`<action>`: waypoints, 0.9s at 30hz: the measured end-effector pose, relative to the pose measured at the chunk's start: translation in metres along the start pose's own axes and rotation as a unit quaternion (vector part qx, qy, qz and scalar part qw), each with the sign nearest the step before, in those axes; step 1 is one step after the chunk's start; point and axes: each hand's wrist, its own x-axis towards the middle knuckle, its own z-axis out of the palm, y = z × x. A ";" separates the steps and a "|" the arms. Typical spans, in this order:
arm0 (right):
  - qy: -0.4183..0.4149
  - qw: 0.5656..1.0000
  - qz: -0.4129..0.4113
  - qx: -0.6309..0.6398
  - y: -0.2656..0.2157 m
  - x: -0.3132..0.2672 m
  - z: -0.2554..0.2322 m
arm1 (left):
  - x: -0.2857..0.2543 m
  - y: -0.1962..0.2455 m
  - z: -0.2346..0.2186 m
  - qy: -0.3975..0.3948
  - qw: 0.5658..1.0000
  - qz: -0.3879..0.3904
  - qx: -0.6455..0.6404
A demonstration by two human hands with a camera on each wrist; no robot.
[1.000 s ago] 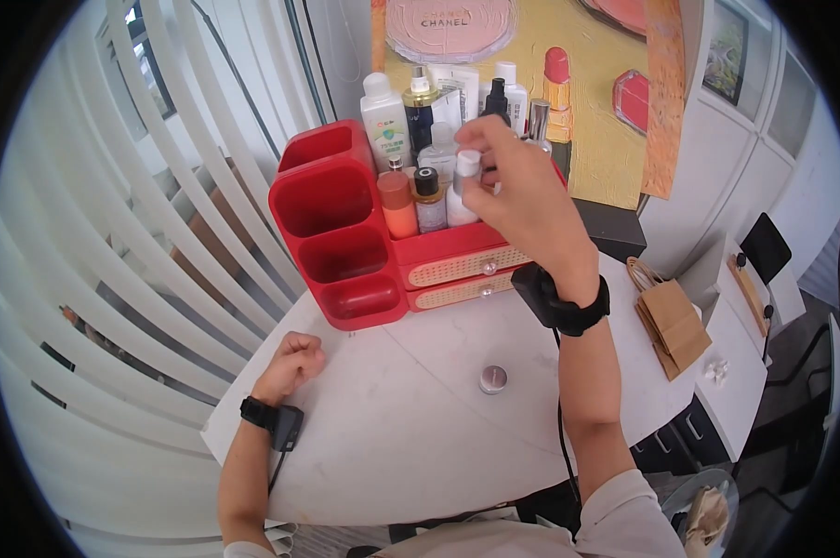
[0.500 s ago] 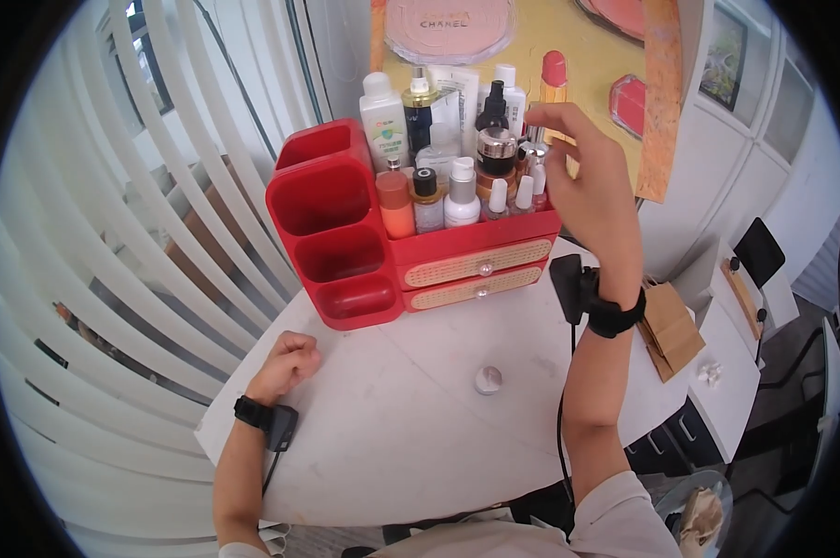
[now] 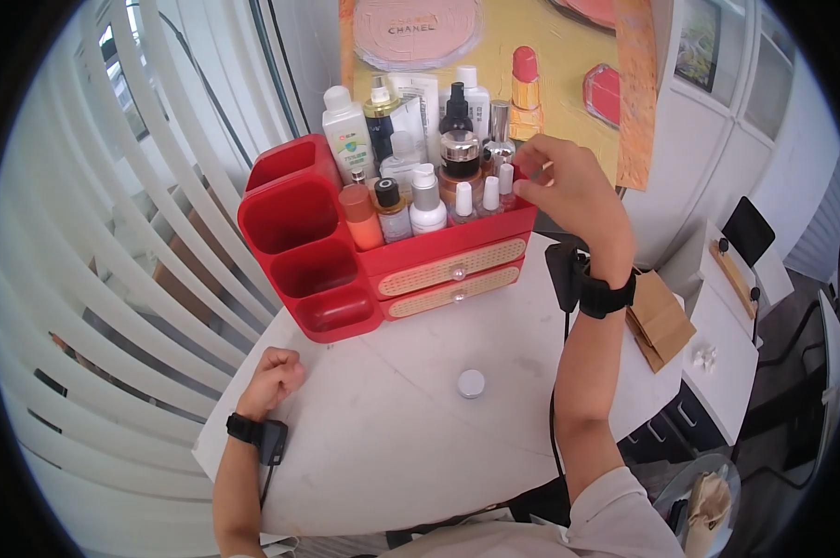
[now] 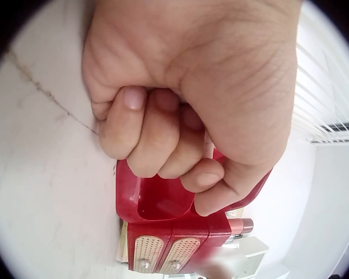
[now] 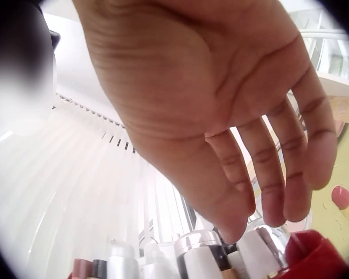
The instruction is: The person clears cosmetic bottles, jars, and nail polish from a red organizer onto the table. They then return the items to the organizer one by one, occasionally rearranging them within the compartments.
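A red cosmetics organizer stands on the white table. My right hand hovers at its right end, thumb and fingers apart, beside a small white-capped bottle; the right wrist view shows the thumb tip just above a white cap. Two similar white-capped bottles are to its left, then a white pump bottle, a black-capped bottle and an orange bottle. A silver-lidded black jar sits behind them. On the tabletop at left, my left hand rests with its fingers curled in, nothing visible in it.
A small round jar lies on the table before the organizer. Taller bottles, including a white one, fill its back row; open red compartments form its left side. A brown paper bag lies at right.
My right hand moved off from over the white pump bottle to the organizer's right end, then came lower beside the white-capped bottle. The head view shifted slightly; my left hand stays curled on the table.
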 end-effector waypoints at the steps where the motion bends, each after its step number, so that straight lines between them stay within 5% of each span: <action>1: -0.012 0.999 -0.029 0.011 -0.004 -0.002 0.000 | 0.000 0.001 0.000 0.006 1.000 -0.003 0.001; 9: -0.034 0.995 -0.089 -0.007 -0.014 0.000 0.014 | 0.000 0.001 0.002 -0.004 1.000 0.007 -0.012; 14: -0.101 0.994 0.006 -0.033 -0.019 0.001 0.018 | -0.001 0.000 -0.001 -0.005 1.000 0.000 -0.015; 27: -0.080 0.995 -0.008 -0.065 -0.015 0.004 0.018 | 0.000 0.001 0.000 -0.003 1.000 -0.006 -0.007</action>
